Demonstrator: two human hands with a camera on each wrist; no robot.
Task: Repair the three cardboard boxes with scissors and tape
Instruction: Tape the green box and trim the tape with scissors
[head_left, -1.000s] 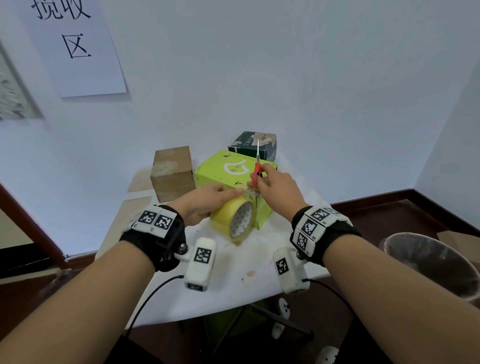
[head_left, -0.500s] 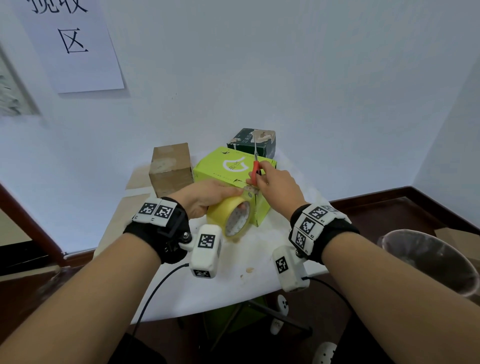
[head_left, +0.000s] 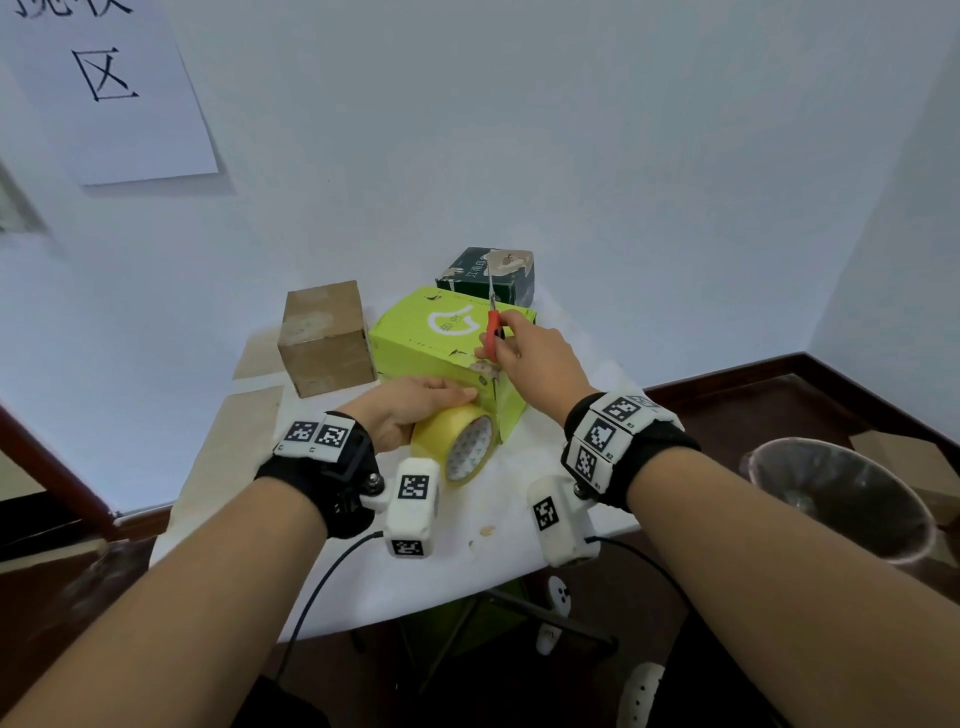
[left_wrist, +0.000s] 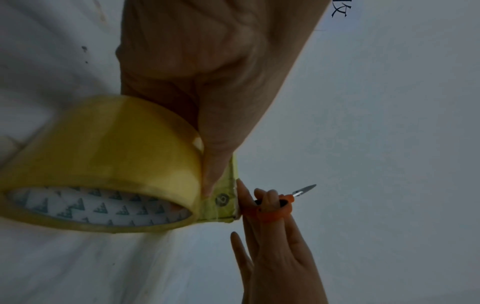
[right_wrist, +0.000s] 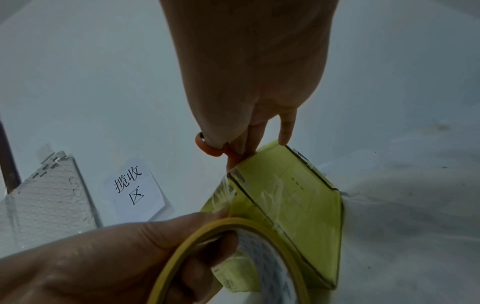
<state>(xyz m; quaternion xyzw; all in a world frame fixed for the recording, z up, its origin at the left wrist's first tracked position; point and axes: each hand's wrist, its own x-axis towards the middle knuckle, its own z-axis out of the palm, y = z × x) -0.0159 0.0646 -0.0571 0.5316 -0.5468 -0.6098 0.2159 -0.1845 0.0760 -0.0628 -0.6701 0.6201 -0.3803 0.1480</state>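
The left hand curls round the yellow tape roll, pressing it against the green box mid-surface. The right hand grips orange scissors, blades up, fingers touching the box's near top corner. A brown box and a dark box stand toward the white-covered surface's far edge by the wall. Both forearms reach forward.

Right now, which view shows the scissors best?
Head view: the scissors show whole, orange handles in the right hand, blades up. Left wrist view shows handle loops and a blade tip; right wrist view only one orange loop.
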